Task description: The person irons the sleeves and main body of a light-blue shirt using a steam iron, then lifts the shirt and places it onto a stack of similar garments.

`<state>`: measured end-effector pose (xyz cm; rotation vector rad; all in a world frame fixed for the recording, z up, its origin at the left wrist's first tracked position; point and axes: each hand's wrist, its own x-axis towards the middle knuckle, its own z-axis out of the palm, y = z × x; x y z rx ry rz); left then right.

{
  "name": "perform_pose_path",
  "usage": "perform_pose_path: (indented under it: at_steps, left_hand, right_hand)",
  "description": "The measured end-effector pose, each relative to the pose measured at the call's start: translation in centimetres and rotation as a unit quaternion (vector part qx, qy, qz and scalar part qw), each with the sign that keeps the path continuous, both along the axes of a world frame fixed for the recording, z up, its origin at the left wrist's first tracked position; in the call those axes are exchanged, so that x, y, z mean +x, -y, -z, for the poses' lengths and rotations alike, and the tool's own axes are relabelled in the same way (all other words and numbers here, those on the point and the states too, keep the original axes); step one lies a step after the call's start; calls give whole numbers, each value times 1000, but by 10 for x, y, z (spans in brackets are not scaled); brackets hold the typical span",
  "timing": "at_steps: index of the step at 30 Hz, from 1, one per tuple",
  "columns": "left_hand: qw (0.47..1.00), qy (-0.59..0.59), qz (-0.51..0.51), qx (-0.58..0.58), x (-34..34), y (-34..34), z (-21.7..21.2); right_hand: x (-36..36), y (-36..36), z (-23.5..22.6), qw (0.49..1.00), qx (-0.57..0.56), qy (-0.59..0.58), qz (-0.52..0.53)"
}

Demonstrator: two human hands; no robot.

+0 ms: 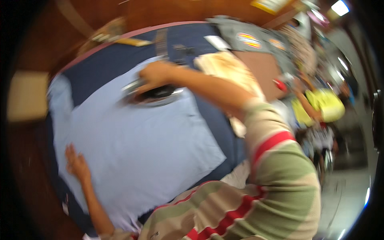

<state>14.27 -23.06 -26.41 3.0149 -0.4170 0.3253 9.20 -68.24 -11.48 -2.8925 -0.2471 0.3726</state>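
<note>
Light-blue cloth (136, 140) spread on navy table cover (213, 126), lying under both hands. Right hand (155, 76) clasped round the iron (162, 94), blurred, over cloth's far part. Left hand (78, 165) near cloth's left edge, fingers extended, gripping nothing. Cream fabric (224, 68) lies farther right.

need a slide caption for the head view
Right hand grips an iron on light-blue cloth; left hand lies near the cloth's left edge.
</note>
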Motion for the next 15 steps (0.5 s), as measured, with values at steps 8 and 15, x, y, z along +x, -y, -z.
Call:
perform_pose_path:
  at_steps: [8, 15]
  left_hand:
    - [965, 12, 259, -46, 144, 111, 12]
    - [915, -135, 307, -223, 183, 179, 16]
  right_hand:
    - [91, -41, 27, 994, 26, 79, 76]
    - [93, -38, 26, 995, 28, 77, 54]
